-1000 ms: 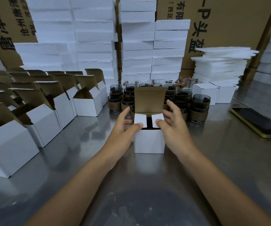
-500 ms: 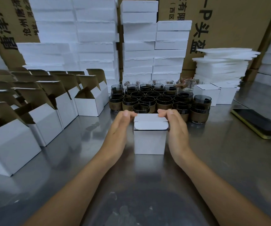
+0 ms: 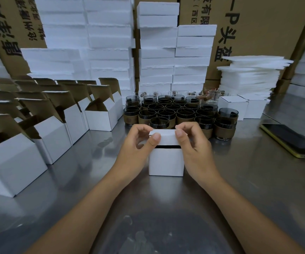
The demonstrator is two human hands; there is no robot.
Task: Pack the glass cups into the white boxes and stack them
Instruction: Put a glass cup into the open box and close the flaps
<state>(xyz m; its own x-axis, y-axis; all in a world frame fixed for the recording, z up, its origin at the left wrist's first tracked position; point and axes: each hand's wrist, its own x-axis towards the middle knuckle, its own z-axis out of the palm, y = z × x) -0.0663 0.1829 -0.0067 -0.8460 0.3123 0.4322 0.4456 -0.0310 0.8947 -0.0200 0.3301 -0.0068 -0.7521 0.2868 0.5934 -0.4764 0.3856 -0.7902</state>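
Item: white box, table centre, just before the glass cups | Grip: my left hand and right hand each pinch a lid corner — dark gap shows, not yet tucked | Risk: an uneven push may crumple the lid or slide the box into the cups.

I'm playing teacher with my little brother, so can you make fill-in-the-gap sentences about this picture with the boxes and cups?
1. The left hand and right hand both pinch the ____ of the white box in the middle.
2. The glass cups stand ____ that box, farther from the person.
3. On the table, the phone lies to the ____ of the box.
Missing words: lid; behind; right.
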